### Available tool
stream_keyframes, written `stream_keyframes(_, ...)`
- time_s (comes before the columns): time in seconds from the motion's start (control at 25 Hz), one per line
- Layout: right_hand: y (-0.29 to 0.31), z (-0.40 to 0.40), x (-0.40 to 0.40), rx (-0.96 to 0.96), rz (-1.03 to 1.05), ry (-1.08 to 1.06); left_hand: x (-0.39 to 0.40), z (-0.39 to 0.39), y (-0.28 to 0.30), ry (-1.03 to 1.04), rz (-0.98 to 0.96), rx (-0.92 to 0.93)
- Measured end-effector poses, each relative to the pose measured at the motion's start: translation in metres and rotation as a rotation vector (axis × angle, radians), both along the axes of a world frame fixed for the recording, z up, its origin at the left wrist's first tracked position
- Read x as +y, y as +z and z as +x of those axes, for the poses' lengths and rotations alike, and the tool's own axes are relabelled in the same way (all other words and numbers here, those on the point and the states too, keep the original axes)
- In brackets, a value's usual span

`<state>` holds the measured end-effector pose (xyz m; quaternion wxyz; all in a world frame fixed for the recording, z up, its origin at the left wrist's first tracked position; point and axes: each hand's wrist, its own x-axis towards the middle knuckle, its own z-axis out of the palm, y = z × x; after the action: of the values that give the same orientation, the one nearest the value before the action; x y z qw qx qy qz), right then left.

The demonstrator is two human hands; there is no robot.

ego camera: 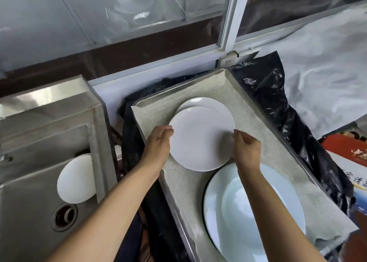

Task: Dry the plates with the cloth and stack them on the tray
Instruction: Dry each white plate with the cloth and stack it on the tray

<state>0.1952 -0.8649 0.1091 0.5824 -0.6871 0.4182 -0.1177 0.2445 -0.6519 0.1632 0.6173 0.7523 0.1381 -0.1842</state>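
Both hands are gripping a white plate (200, 138), left hand (158, 142) and right hand (247, 148) at opposite rims, over the cloth-lined tray (234, 77) beside a steel sink (39, 122) under the window.

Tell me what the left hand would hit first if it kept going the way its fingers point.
The left hand points up and right, with its fingertips at the left rim of the white plate both hands hold. It would meet that plate first; the plate underneath lies just beyond, though depth is hard to judge.
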Motion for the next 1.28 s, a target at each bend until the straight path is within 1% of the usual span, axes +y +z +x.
stream_keyframes(0.08, -0.003, 0.013, -0.006, -0.006, -0.034, 0.023, -0.011, 0.013, -0.007, 0.034, 0.001, -0.015)
stream_keyframes(0.24, -0.002, 0.032, -0.013, -0.026, -0.142, 0.107, -0.023, 0.031, -0.025, 0.039, 0.005, -0.053)
stream_keyframes(0.4, 0.001, 0.039, -0.014, 0.001, -0.189, 0.129, -0.028, 0.035, -0.031, -0.029, 0.091, -0.056)
stream_keyframes(0.6, -0.004, 0.041, -0.015, 0.009, -0.206, 0.158, -0.029, 0.036, -0.037, -0.067, 0.085, -0.025)
stream_keyframes(0.72, -0.004, 0.039, -0.013, 0.043, -0.224, 0.178, -0.025, 0.035, -0.039, -0.123, 0.116, -0.013)
stream_keyframes(0.88, 0.005, 0.026, -0.001, 0.047, -0.282, 0.164, -0.015, 0.022, -0.031, -0.201, 0.178, -0.082)
stream_keyframes(0.96, 0.016, 0.019, 0.011, 0.008, -0.283, 0.164, -0.009, 0.012, -0.024, -0.191, 0.179, -0.127)
stream_keyframes(1.28, 0.060, -0.015, 0.077, -0.125, -0.224, 0.277, 0.034, -0.035, 0.019, -0.140, 0.167, -0.251)
